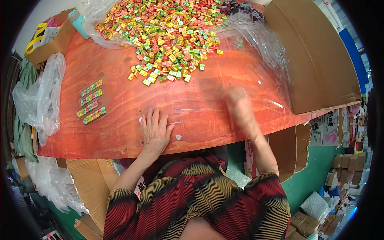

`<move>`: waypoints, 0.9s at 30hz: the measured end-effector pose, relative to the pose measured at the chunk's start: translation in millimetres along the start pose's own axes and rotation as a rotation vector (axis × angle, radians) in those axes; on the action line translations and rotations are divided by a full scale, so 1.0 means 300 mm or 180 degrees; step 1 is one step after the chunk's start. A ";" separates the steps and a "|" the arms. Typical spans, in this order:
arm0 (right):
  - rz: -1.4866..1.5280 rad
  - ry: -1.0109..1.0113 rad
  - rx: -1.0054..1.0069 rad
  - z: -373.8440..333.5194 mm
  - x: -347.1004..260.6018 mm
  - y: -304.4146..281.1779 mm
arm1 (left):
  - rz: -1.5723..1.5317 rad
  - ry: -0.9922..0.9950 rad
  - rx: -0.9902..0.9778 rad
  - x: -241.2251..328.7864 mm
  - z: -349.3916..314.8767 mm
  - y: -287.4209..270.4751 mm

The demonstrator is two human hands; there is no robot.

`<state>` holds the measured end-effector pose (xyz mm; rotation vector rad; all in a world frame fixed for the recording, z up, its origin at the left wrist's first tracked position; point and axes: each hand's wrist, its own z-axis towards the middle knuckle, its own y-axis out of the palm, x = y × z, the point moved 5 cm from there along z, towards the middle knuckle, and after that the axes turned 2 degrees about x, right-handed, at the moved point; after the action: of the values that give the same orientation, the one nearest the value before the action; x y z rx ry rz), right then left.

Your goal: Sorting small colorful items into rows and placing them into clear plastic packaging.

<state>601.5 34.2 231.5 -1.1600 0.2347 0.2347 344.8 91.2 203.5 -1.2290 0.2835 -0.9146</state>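
Four short rows: small packed strips of wrapped candies [92,102] lie side by side at the left of the red wooden tabletop [120,132], well apart from both hands.
Far left edge: crumpled clear plastic bags [40,96] hang over the table rim; behind them an open carton with yellow-handled scissors [35,37] and a pale teal bottle [78,23].
Left hand [155,130]: flat on the wood, palm down, fingers spread, gripping nothing; its fingertips touch the near left corner of a clear flat plastic tray [208,106].
Tray: hard to read, being see-through; it seems to lie flat on the table between the two hands, its long edge running toward the right.
Loose stock: a large heap of small wrapped candies [168,32], red, yellow, green and orange, spread on a clear plastic sheet [256,36] at the far side; the nearest strays lie just beyond the tray, out of reach of the flat left hand.
Right hand [240,106]: motion-blurred above the tray's right part; whether it is open or closed I cannot tell, nor whether it holds anything.
Step, as judged: the tray is being set or steadied, with filling not yet begun.
Next move, as judged: calls for keeping the tray pinned while candies are drawn from the heap's near edge.
Right side: a big brown cardboard sheet [316,60] leans by the table.
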 end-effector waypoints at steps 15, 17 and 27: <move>0.0019 -0.0157 -0.0209 -0.056 -0.214 0.051 | -0.0490 0.0154 0.0075 0.023 -0.013 -0.019; 0.0181 -0.0018 -0.0001 -0.011 -0.196 0.045 | -0.0311 -0.0113 0.0075 -0.019 0.051 -0.033; 0.0788 -0.0263 -0.0092 0.391 -0.300 0.354 | -0.0564 -0.0376 0.0453 -0.217 0.350 0.052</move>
<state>491.0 177.3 210.7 -1.1468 0.3029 0.5042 378.1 211.1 208.8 -1.1838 0.0147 -0.9924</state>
